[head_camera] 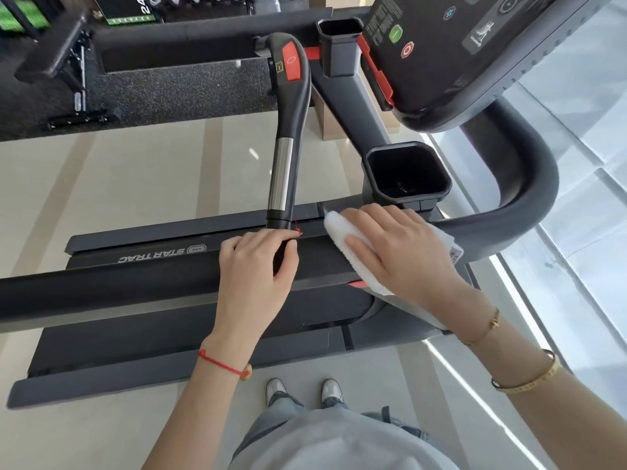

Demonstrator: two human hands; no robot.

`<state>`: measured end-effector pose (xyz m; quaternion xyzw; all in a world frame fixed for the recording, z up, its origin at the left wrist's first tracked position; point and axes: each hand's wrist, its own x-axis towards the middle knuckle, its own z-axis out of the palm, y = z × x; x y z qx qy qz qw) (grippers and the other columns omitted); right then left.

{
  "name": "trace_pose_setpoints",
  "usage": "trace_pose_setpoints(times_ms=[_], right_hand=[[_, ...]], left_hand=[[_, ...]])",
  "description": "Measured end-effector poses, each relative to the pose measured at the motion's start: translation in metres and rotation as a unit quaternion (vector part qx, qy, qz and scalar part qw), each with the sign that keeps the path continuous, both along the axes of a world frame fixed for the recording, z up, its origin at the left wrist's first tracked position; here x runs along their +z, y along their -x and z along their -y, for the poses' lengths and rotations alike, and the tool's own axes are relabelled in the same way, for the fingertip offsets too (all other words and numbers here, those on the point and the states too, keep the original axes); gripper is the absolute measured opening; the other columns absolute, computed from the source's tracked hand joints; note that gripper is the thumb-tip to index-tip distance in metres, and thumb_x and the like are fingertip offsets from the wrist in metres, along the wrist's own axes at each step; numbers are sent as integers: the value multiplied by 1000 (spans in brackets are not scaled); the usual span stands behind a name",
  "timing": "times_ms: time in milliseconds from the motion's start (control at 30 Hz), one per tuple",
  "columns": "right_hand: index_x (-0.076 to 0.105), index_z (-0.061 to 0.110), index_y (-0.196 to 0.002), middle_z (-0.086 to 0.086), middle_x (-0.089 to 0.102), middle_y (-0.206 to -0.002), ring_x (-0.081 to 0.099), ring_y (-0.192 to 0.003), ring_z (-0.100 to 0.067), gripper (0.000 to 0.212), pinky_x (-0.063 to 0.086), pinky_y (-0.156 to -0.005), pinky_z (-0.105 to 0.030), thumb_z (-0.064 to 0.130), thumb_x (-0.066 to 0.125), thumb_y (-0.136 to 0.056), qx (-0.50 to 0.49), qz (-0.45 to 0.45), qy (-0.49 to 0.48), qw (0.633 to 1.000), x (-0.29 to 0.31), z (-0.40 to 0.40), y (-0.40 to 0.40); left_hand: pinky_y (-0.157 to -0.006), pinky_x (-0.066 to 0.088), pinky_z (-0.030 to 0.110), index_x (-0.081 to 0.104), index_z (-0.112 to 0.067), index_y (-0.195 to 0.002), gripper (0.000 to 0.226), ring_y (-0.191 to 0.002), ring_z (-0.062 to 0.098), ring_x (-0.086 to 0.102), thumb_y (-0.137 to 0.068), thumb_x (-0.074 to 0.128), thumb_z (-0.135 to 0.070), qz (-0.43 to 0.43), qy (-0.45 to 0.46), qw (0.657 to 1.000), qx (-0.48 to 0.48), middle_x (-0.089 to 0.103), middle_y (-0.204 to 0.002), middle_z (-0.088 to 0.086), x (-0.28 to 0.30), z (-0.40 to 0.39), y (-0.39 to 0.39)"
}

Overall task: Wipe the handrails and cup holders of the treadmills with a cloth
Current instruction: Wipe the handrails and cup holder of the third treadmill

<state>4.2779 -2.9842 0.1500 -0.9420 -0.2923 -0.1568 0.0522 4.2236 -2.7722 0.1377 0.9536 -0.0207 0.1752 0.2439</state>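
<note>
Item: treadmill wipe-down, in progress. Landmark = near cup holder [407, 171]. White cloth [342, 239] lies just below it on the padded side handrail [135, 283], pressed flat under the right hand [393, 245], fingers straight and together on top, not pinching. Left hand [258, 262] just left of cloth on the same rail, fingers curled over the bar, gripping it where the centre grip bar [288, 130] w/ chrome sensor section meets it. Far cup holder [339, 39] well above landmark, beside console [458, 45]. Curved front rail [529, 184] to the right of landmark. Progress, est.: early-to-mid; cloth on side rail only. Both cup holders show no cloth in them; can't tell if wiped. Left to do, likely: holders, centre bar, curved rail, other machines.
</note>
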Motion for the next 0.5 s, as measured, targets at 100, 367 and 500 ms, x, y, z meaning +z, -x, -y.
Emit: trace_pose_setpoints(times_ms=[100, 367, 500], right_hand=[[60, 17, -116, 1, 62, -95, 58, -83, -25, 43, 44, -77, -36, 40, 26, -103, -51, -2, -37, 998, 1, 25, -8], [56, 13, -122, -2, 60, -102, 54, -86, -25, 42, 42, -76, -37, 38, 27, -104, 19, 9, 18, 1000, -4, -34, 5], [58, 16, -119, 2, 61, -96, 55, -82, -23, 43, 43, -75, -36, 39, 25, -104, 2, 12, 11, 1000, -1, -10, -1]], left_hand=[[-95, 28, 24, 69, -24, -109, 20, -91, 8, 61, -98, 53, -25, 2, -6, 1000, 1, 70, -102, -13, 0, 0, 0], [-92, 35, 30, 68, -21, -108, 17, -91, 9, 62, -97, 55, -22, 13, -3, 1000, -4, 69, -100, -12, 0, 1, 1], [-97, 32, 25, 68, -20, -110, 19, -95, 7, 62, -98, 54, -25, 9, 4, 1000, -7, 69, -104, -12, 0, -2, 2]])
